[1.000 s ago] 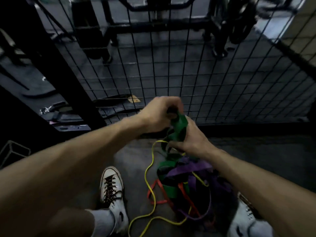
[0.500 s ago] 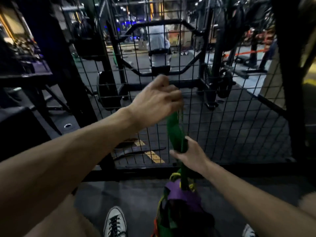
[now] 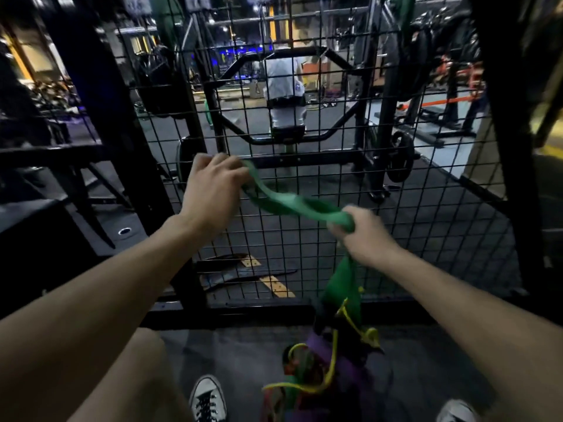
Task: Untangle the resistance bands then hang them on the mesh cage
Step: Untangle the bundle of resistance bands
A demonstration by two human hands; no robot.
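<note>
A wide green resistance band (image 3: 286, 204) stretches between my two hands in front of the black mesh cage (image 3: 426, 208). My left hand (image 3: 213, 190) grips its upper end close to the mesh. My right hand (image 3: 362, 236) grips it lower and to the right. Below my right hand the green band hangs down into a tangled bundle of purple, yellow, red and green bands (image 3: 320, 370), which dangles above the floor.
A thick black post (image 3: 112, 123) stands left of the mesh, another (image 3: 511, 147) at the right. Behind the mesh are a gym rack, weight plates and a person in white. My shoes (image 3: 208, 400) are on the dark floor below.
I looked up from the floor to the mesh. Both hands lifted the green band out of the pile; my hands then spread apart, the left toward the mesh, the right moving right.
</note>
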